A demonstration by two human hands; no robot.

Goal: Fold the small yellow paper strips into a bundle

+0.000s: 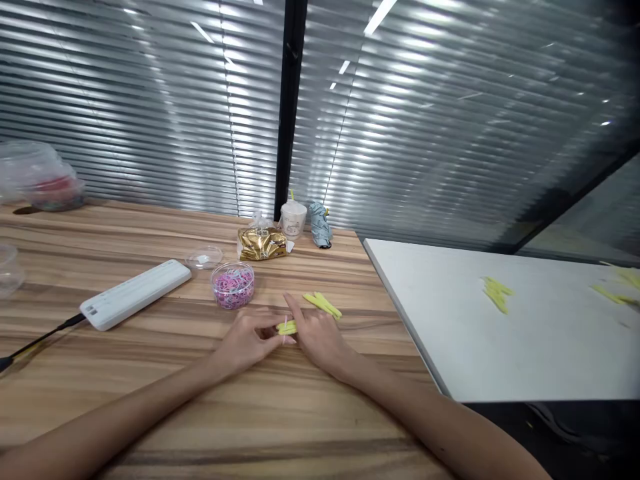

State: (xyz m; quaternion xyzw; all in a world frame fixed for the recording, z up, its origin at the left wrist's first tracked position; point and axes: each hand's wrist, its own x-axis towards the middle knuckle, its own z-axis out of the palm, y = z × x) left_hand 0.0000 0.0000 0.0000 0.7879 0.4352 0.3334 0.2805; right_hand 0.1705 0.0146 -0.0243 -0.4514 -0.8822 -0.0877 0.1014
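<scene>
A small bundle of flat yellow strips (287, 328) lies between my two hands, just above the wooden table, with a thin pale rubber band (285, 321) across it. My left hand (249, 339) is closed, thumb and fingertips pinching the bundle's left end and the band. Over the right end lies my right hand (320, 339), its index finger stretched up and to the left; its other fingers are partly hidden, curled at the strips. Just beyond it rest several loose yellow strips (324, 304). A clear round tub (233, 285) of pink and purple rubber bands stands behind my left hand.
Left of the tub lie a clear lid (204, 257) and a white power strip (136, 295) with a black cable. A gold packet (263, 244), a white cup (293, 220) and a folded blue umbrella (320, 225) stand behind. More yellow strips (496, 294) lie on the white table (450, 333).
</scene>
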